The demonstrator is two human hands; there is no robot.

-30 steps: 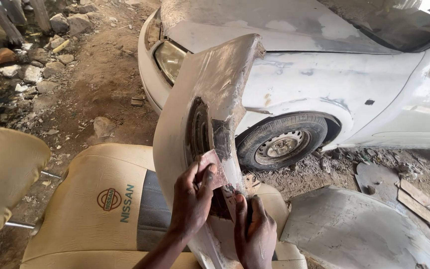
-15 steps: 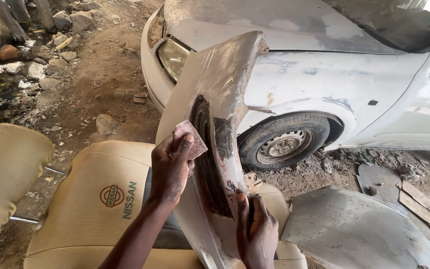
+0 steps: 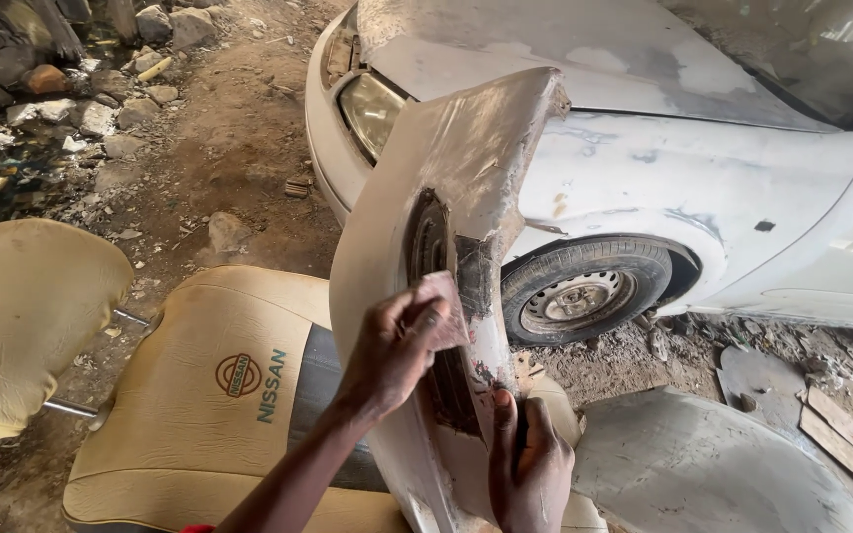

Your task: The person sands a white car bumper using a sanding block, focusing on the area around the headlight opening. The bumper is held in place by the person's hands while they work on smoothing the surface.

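- One white car sits in front of me on the dirt. I see one wheel and one headlight on it.
- One tan car seat lies flat under my work, and its one headrest sticks out on two thin metal rods.
- One big car panel stands up on the seat, tall and a bit tilted. It is dusty white with a dark hole in the middle.
- One more flat grey panel lies on the ground just beside the seat, on my right.
- Many rocks lie well apart from me, up in the far corner. There are too many to count.
- My right hand grips the low edge of the panel. The fingers are curled tight on it, so the panel stands steady.
- My left hand presses one small pinkish sanding sheet on the panel, right at the edge of the dark hole. My fingers are closed on the sheet and hold it flat.
- To do this rubbing well, I think I should keep the sheet flat, not bunched up.
- I should push evenly and stay close to the hole's edge, where the surface looks rough.
- I should keep my right hand firm, so the panel does not wobble or tip off the seat.
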